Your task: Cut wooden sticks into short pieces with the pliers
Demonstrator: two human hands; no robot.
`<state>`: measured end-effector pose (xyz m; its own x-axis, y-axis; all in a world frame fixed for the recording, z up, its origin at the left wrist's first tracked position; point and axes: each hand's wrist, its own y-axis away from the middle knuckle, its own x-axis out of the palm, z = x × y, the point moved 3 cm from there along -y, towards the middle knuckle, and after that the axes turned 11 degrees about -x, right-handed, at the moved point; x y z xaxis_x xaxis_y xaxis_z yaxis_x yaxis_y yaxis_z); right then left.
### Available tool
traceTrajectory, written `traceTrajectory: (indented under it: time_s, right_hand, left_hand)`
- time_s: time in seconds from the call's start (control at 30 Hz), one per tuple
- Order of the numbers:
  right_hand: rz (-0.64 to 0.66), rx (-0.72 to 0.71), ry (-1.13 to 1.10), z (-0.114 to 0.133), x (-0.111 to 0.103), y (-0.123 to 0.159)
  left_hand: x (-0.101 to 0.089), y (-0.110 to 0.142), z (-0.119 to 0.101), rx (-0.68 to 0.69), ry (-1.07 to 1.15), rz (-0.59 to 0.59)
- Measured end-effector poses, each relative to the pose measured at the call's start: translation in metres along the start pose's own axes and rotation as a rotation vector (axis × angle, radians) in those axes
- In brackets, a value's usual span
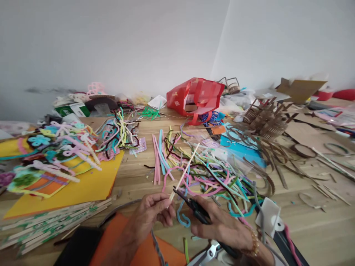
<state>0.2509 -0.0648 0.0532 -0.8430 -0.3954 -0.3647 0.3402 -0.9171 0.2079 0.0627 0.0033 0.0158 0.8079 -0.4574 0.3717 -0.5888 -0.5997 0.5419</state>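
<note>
While our L hand (pixel 159 208) pinches a stick (pixel 187 166) at frame ctr, our R hand (pixel 219 223) has its grip wrapped round pliers (pixel 197 210), tips by the stick; no cut visible yet. Fuzzy flowers (pixel 40 140), mid-L, look done; loose stems (pixel 213 173), ctr-R, look unworked.

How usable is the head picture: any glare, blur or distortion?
Head view: soft light, no harsh glare on the left hand or right hand; the pale stick reads clearly; the wall corner leans; the red item at the right edge looks blurred.

Wd tbl (pixel 129 181) w/ pipe cleaners (pixel 217 177)
</note>
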Motion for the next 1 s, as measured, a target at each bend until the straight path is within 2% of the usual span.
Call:
traceTrajectory:
  time_s: [0.2,0.47,1.0]
  right_hand:
    - [0.083,-0.054,-0.210,-0.003,0.006,-0.006]
    - [0.096,-0.058,-0.337,-0.011,0.012,-0.012]
    - [0.112,-0.066,-0.354,-0.014,0.015,-0.014]
  left_hand:
    - [0.002,-0.002,0.009,-0.030,-0.075,0.006]
    - [0.002,-0.003,0.011,-0.053,-0.108,-0.009]
    - [0.002,-0.002,0.011,-0.068,-0.145,0.020]
